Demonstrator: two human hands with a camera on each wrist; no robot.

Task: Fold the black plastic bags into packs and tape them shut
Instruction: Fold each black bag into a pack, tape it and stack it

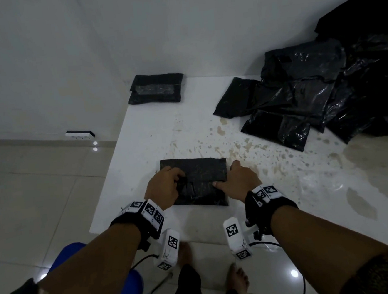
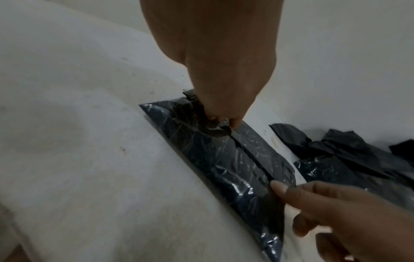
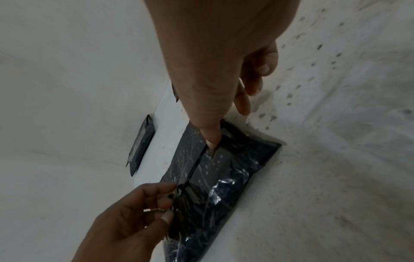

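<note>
A folded black bag pack (image 1: 198,170) lies near the front edge of the white table (image 1: 141,152). My left hand (image 1: 179,181) pinches a crumpled flap at the pack's left end; the left wrist view shows its fingertips (image 2: 233,122) closed on that flap. My right hand (image 1: 224,179) presses one straight digit on the fold seam at the pack's (image 3: 224,168) right end. Its other fingers (image 3: 257,74) hang loosely curled off the pack. In the right wrist view my left hand (image 3: 168,203) grips the flap at the bottom.
A taped pack (image 1: 157,91) lies at the table's far left corner. A heap of loose black bags (image 1: 301,93) fills the back right. The tabletop shows brown stains. A power strip (image 1: 79,135) sits on the floor at left, a blue stool (image 1: 66,254) under my left arm.
</note>
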